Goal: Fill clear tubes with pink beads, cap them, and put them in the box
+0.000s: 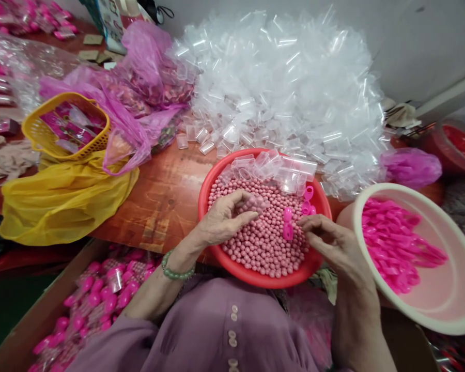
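Note:
A red bowl (205,199) in front of me is full of small pink beads (263,243), with several clear plastic tubes (273,168) at its far side. My left hand (225,219) rests on the beads, fingers closed round a clear tube (253,203) filled with beads. My right hand (327,240) lies over the bowl's right side, fingertips pinched beside pink plastic caps (288,225) lying on the beads. Whether the fingers grip a cap is unclear.
A cream basin (430,320) of pink caps sits at the right. A large heap of clear tubes (287,88) lies behind the bowl. A yellow basket (67,126), yellow and pink bags stand left. A cardboard box (96,294) of filled tubes sits low left.

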A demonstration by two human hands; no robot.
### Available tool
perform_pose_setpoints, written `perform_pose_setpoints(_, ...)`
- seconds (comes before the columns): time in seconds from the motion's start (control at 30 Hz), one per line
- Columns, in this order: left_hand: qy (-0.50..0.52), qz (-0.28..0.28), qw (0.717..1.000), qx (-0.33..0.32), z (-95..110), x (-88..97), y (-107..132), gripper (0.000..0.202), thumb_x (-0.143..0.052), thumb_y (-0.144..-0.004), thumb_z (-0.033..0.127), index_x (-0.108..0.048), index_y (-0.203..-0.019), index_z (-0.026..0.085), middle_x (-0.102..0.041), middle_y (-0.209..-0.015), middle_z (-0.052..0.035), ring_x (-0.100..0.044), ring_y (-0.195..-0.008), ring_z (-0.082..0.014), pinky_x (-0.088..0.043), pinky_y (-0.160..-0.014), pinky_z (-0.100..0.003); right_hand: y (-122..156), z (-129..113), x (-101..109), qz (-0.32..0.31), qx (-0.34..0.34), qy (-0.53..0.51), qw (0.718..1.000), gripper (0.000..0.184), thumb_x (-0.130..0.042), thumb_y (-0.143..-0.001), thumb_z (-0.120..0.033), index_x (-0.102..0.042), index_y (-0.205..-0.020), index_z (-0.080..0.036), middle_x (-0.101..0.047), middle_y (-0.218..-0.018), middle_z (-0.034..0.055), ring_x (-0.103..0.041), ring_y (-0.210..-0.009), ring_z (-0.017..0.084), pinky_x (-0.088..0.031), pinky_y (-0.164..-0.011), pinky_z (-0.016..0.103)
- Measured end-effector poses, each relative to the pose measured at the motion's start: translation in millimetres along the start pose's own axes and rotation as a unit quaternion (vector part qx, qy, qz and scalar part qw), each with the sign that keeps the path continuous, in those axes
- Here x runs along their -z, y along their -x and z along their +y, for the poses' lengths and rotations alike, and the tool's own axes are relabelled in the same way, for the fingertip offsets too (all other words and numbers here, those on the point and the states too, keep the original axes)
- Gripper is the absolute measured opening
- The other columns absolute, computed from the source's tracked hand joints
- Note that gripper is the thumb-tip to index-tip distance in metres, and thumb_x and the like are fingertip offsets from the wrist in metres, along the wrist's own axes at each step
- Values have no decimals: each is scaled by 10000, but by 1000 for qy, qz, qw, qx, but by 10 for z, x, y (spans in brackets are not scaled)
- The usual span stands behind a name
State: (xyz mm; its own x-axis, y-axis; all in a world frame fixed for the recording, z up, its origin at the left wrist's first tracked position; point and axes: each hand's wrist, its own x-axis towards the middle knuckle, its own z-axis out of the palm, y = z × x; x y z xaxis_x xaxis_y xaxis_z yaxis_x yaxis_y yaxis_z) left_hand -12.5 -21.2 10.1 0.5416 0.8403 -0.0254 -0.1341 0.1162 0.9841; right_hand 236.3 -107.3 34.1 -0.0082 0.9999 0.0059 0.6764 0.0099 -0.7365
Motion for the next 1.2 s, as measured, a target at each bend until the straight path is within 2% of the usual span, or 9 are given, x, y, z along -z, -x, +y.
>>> perform_pose_setpoints(0.13, 100, -6, 993, 58, 1, -22, -25, 208, -703, -758, 225, -567, -905, 166, -643, -884, -17, -645, -834, -122, -560, -853, -310, -101, 14, -149, -74, -2, 55, 996, 185, -562, -892, -311, -632, -1035, -216, -668, -904, 51, -640, -803, 200, -535, -739, 351)
perform_pose_setpoints(0.2, 132, -22, 988, 74, -12, -8, -29, 266, -719, -736, 210, -566, -948, 169, -663, -930, -33, -666, -882, -141, -565, -883, -335, -139, -19, -210, -87, 2, 88, 992, 212, -570, -910, -387, -611, -1024, -213, -664, -916, 58, -634, -809, 200, -529, -749, 356)
perform_pose_setpoints(0.33, 147, -44, 985, 74, -43, 48, -27, 350, -724, -721, 176, -574, -1037, 170, -690, -996, -56, -682, -973, -174, -546, -957, -388, -233, -86, -309, -41, -48, 117, 991, 318, -584, -892, -506, -562, -990, -204, -667, -844, 56, -631, -719, 204, -516, -662, 344)
perform_pose_setpoints(0.5, 146, -40, 985, 79, -50, 111, -23, 411, -730, -698, 127, -577, -1076, 171, -691, -1076, -83, -672, -1044, -199, -530, -979, -382, -385, -99, -416, -8, -51, 152, 987, 387, -589, -885, -460, -564, -1129, -160, -661, -788, 53, -630, -703, 220, -497, -655, 356)
perform_pose_setpoints(0.63, 185, -57, 978, 81, -44, 126, -28, 422, -745, -678, 93, -579, -1058, 170, -705, -1036, -72, -681, -998, -183, -527, -937, -337, -433, -92, -415, 16, -41, -1, 999, 314, -646, -853, -433, -646, -1045, -186, -608, -705, -1, -572, -623, 148, -475, -588, 283)
perform_pose_setpoints(0.73, 219, -68, 970, 86, -42, 112, -41, 424, -773, -660, 75, -587, -1032, 159, -711, -983, -49, -682, -955, -156, -512, -932, -312, -452, -122, -408, 90, -47, -179, 979, 393, -735, -781, -393, -637, -1125, -231, -613, -774, -20, -583, -680, 124, -499, -625, 255)
perform_pose_setpoints(0.83, 233, -47, 966, 103, -41, 94, -48, 469, -810, -620, 55, -590, -1022, 156, -708, -972, -31, -675, -912, -132, -512, -899, -287, -480, -195, -445, 127, -51, -250, 958, 354, -766, -755, -358, -655, -1075, -256, -633, -853, -12, -600, -761, 127, -525, -710, 269)
perform_pose_setpoints(1.0, 252, -28, 961, 113, -51, 69, -37, 426, -833, -627, 102, -581, -969, 141, -713, -944, -34, -691, -901, -150, -522, -895, -312, -497, -298, -533, 149, 8, -184, 971, 78, -712, -805, -284, -668, -827, -224, -638, -885, 8, -604, -870, 155, -503, -831, 311)
perform_pose_setpoints(1.2, 259, -7, 961, 94, -54, 55, -35, 380, -812, -654, 100, -581, -954, 136, -694, -938, -24, -682, -905, -143, -522, -935, -340, -472, -273, -550, 117, 37, -83, 989, 67, -668, -829, -275, -665, -840, -210, -667, -837, 18, -613, -771, 165, -502, -723, 317)
